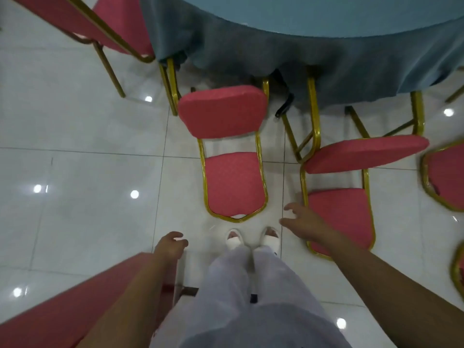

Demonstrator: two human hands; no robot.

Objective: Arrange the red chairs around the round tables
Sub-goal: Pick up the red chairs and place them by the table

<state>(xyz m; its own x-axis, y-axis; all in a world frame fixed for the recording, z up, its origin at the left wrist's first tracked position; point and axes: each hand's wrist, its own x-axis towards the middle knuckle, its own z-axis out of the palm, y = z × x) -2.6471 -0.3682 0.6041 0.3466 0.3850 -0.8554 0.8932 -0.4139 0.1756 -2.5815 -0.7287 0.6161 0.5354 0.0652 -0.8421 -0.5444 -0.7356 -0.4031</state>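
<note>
Pale trousers, glossy tiles, red chairs

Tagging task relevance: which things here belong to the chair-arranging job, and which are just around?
Job: round table, centre chair, right chair, top-left chair, bottom-left chair, far-right chair, left hand, right hand.
Around: tiled floor, white slippers, white trousers.

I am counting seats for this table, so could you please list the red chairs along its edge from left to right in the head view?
In order: top-left chair → middle chair → chair nearest the right hand (right hand) → chair cut off by the right edge.
</note>
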